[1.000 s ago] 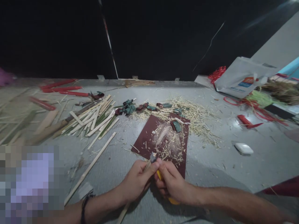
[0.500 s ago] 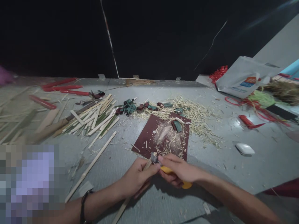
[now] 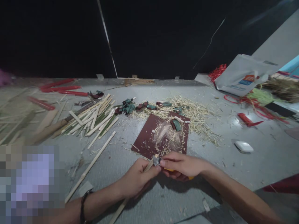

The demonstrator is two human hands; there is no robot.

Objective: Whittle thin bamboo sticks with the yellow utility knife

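My left hand is closed round a bamboo strip, and my right hand grips a yellow utility knife, its blade at the strip's tip between my fingers. Ahead of them, shavings cover a maroon board (much looks cut already); a stack of strips lies beyond my left fingers, and this strip seems unfinished.

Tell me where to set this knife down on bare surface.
Bare grey surface lies right of the brown board, below the straw and left of the white case. A narrower patch lies between the board and the long loose stick. The stick pile crowds the left.
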